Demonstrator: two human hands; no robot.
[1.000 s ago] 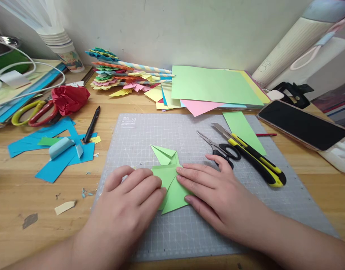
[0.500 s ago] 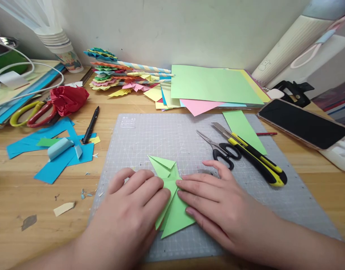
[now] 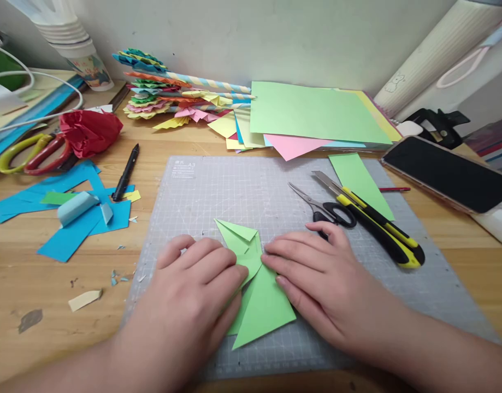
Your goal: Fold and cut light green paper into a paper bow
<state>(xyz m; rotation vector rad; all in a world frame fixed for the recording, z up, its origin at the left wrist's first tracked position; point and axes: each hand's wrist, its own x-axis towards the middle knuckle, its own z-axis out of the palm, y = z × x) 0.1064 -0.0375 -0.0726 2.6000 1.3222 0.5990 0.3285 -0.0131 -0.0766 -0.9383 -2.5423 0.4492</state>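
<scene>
A piece of folded green paper (image 3: 264,311) lies on the grey cutting mat (image 3: 218,191), its pointed flaps spread above and below my hands. My left hand (image 3: 193,295) is closed, its curled fingers gripping a flap on the paper's left side; the thumb is mostly hidden beneath. At the right edge of the paper, my right hand (image 3: 316,273) rests with fingers stretched out and their tips touching it. Black-handled scissors (image 3: 322,207) lie just beyond the right hand, partly covered by its raised little finger. Beside them is a yellow and black utility knife (image 3: 376,226) with its blade out.
A green strip (image 3: 361,185) lies behind the knife, near a phone (image 3: 447,173). Paper sheets (image 3: 316,112) and paper flowers on striped sticks (image 3: 210,82) line the wall. Blue scraps (image 3: 70,234), a black pen (image 3: 125,172) and red crumpled paper (image 3: 89,132) sit left.
The view has shifted slightly. My right fingers have slid a little right, showing more of the paper's lower right corner. The flap under my left fingers is now bent up in a curve.
</scene>
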